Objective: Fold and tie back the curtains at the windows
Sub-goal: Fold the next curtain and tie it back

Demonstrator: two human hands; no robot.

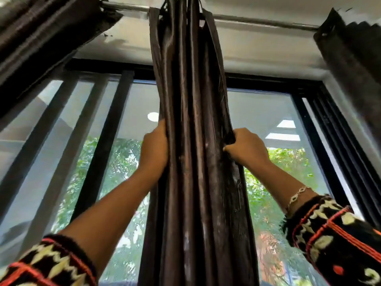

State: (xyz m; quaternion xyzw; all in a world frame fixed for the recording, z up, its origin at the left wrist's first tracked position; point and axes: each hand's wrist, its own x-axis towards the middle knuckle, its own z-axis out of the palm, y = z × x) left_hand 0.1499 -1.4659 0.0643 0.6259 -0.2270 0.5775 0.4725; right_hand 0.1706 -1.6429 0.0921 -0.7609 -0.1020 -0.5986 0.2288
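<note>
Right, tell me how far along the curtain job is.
Done: the middle curtain is gathered into narrow folds under the rod. In hand: the left hand and right hand grip its two edges. Left: no tie shows around it, nor on the left side curtain or the right side curtain.

Between the left hand (153, 147) and the right hand (245, 147), the dark brown pleated cloth curtain (191, 120) was seen as smooth and satin-glossy. High above both hands, the thin round metal curtain rod (257, 21) was dull grey. Below the right hand, a silvery metal chain bracelet (296, 195) and a fuzzy black, red and cream knitted sleeve (334, 234) were noted.
</note>
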